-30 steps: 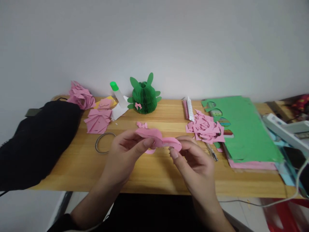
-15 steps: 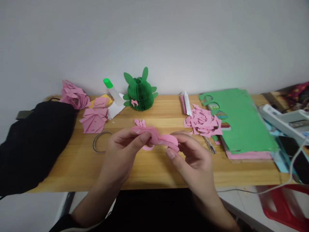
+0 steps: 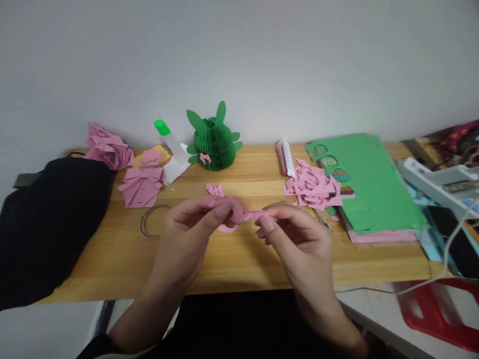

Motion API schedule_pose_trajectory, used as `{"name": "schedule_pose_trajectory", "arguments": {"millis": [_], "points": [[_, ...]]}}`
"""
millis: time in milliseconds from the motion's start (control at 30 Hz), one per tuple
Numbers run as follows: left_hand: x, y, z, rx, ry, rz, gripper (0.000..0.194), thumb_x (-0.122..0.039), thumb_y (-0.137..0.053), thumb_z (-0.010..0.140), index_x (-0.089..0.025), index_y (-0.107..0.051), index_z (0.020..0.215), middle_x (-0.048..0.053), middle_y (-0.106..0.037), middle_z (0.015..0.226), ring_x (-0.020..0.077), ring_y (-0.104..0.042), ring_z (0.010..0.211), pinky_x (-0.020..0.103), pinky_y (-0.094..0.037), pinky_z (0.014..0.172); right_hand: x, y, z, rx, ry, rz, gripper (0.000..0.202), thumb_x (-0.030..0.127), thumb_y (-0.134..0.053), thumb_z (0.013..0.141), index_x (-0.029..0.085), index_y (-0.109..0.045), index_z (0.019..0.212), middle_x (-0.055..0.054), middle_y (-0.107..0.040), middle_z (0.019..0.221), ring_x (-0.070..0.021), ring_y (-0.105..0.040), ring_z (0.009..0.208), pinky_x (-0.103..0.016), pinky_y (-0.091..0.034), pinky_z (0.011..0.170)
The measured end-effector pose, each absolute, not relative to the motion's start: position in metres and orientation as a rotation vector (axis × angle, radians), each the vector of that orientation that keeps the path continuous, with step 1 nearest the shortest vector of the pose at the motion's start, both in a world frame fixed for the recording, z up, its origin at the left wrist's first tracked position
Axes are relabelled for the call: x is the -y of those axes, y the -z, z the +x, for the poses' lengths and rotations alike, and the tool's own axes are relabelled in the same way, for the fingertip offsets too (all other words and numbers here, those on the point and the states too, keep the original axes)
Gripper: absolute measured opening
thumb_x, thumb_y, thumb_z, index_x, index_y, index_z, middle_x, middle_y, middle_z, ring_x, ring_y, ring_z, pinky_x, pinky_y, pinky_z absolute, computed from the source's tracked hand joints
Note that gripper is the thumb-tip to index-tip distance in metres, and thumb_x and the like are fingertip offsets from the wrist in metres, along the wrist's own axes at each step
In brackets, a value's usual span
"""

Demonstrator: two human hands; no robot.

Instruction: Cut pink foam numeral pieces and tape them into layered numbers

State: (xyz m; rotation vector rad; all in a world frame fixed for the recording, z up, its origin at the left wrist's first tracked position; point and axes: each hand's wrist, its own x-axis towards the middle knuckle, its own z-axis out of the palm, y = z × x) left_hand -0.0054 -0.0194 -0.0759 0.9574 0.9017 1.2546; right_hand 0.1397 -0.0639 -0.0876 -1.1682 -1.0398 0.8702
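Above the middle of the wooden table (image 3: 243,267), a pink paper cutout (image 3: 237,211) with rounded lobes is stretched between both hands. My left hand (image 3: 194,227) pinches its left lobe between thumb and fingers. The narrower right part lies in the pinch of my right hand (image 3: 292,237), with my thumb on top; some of it is hidden by the fingers. Behind the cutout, small pink paper pieces (image 3: 214,189) lie on the wood. Another curved pink piece (image 3: 227,229) shows partly beneath it. Farther back stands a green honeycomb paper rabbit (image 3: 214,144) with a small pink bow.
A tape roll (image 3: 145,225), folded pink paper (image 3: 142,185) and a green-capped glue stick (image 3: 168,137) are on the left, beside a black cloth item (image 3: 56,224). Rightward lie pink scraps (image 3: 313,184), a white tube (image 3: 288,158), green paper sheets (image 3: 377,184) and a phone (image 3: 452,239).
My right thumb and fingers have closed over the right end of the pink cutout, folding or covering that lobe. My left hand keeps its pinch. The view has shifted slightly.
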Motion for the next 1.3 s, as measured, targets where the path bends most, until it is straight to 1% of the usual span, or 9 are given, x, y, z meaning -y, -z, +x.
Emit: {"name": "schedule_pose_trajectory", "arguments": {"millis": [267, 467, 600, 700, 800, 1000, 1133, 1233, 1300], "points": [[0.02, 0.079, -0.002, -0.894, -1.273, 0.919, 0.01, -0.028, -0.085, 0.071, -0.025, -0.077, 0.064, -0.001, -0.073, 0.064, 0.012, -0.066, 0.062, 0.022, -0.054, 0.06, 0.063, 0.091, 0.138, 1.028, -0.871, -1.164, 0.01, 0.014, -0.072, 0.082, 0.024, -0.073, 0.081, 0.004, -0.067, 0.069, -0.0092, -0.058, 0.056, -0.021, -0.047, 0.05], [0.019, 0.083, 0.0, -0.925, -1.264, 0.976, 0.012, -0.019, -0.078, 0.076, -0.027, -0.077, 0.066, -0.004, -0.072, 0.065, 0.0101, -0.066, 0.064, 0.019, -0.053, 0.06, 0.063, 0.091, 0.138, 1.011, -0.884, -1.167, 0.008, 0.015, -0.072, 0.081, 0.023, -0.072, 0.08, 0.004, -0.067, 0.068, -0.0087, -0.059, 0.054, -0.02, -0.047, 0.05], [0.01, 0.082, -0.001, -0.966, -1.101, 1.094, 0.012, -0.022, -0.076, 0.075, -0.021, -0.074, 0.064, -0.002, -0.068, 0.061, 0.0106, -0.061, 0.06, 0.02, -0.049, 0.055, 0.064, 0.092, 0.143, 1.065, -0.988, -1.196, 0.007, 0.019, -0.07, 0.083, 0.021, -0.069, 0.077, 0.002, -0.069, 0.068, -0.0107, -0.063, 0.054, -0.024, -0.051, 0.053], [0.001, 0.081, -0.001, -0.987, -0.941, 1.211, 0.012, -0.023, -0.075, 0.073, -0.018, -0.072, 0.064, 0.0, -0.066, 0.061, 0.0114, -0.057, 0.057, 0.022, -0.045, 0.051, 0.066, 0.096, 0.148, 1.092, -1.034, -1.258, 0.013, 0.023, -0.07, 0.083, 0.02, -0.068, 0.071, 0.002, -0.065, 0.06, -0.0105, -0.058, 0.049, -0.024, -0.047, 0.049], [-0.006, 0.081, 0.002, -1.015, -0.817, 1.3, 0.015, -0.025, -0.073, 0.073, -0.017, -0.069, 0.06, 0.0, -0.062, 0.059, 0.0111, -0.054, 0.055, 0.021, -0.041, 0.049, 0.07, 0.102, 0.152, 1.045, -1.049, -1.313, 0.017, 0.026, -0.072, 0.081, 0.019, -0.067, 0.065, 0.003, -0.06, 0.054, -0.0095, -0.052, 0.046, -0.022, -0.043, 0.045], [-0.013, 0.089, 0.014, -0.988, -0.717, 1.23, 0.025, -0.026, -0.07, 0.069, -0.018, -0.06, 0.048, 0.0, -0.052, 0.051, 0.0091, -0.045, 0.048, 0.019, -0.031, 0.041, 0.076, 0.112, 0.153, 0.948, -1.096, -1.354, 0.015, 0.027, -0.073, 0.08, 0.019, -0.069, 0.067, 0.004, -0.06, 0.053, -0.0085, -0.051, 0.045, -0.021, -0.042, 0.046], [-0.014, 0.095, 0.016, -0.986, -0.697, 1.185, 0.022, -0.031, -0.072, 0.069, -0.018, -0.064, 0.053, -0.001, -0.055, 0.051, 0.0094, -0.048, 0.047, 0.018, -0.035, 0.041, 0.077, 0.117, 0.155, 0.918, -1.114, -1.364, 0.014, 0.027, -0.074, 0.079, 0.019, -0.07, 0.069, 0.004, -0.059, 0.052, -0.0086, -0.05, 0.045, -0.021, -0.041, 0.045], [-0.011, 0.1, 0.015, -0.906, -0.679, 1.204, 0.017, -0.031, -0.073, 0.07, -0.017, -0.071, 0.061, 0.0, -0.063, 0.054, 0.0099, -0.054, 0.049, 0.018, -0.042, 0.046, 0.077, 0.12, 0.157, 0.872, -1.086, -1.365, 0.016, 0.029, -0.075, 0.079, 0.019, -0.069, 0.068, 0.004, -0.059, 0.051, -0.009, -0.05, 0.044, -0.021, -0.041, 0.045], [-0.008, 0.103, 0.014, -0.889, -0.663, 1.237, 0.02, -0.03, -0.072, 0.073, -0.017, -0.072, 0.06, 0.002, -0.066, 0.057, 0.0105, -0.057, 0.052, 0.019, -0.045, 0.05, 0.076, 0.121, 0.159, 0.88, -1.074, -1.379, 0.017, 0.031, -0.074, 0.079, 0.019, -0.069, 0.068, 0.003, -0.059, 0.051, -0.0095, -0.05, 0.044, -0.021, -0.042, 0.045]]}}
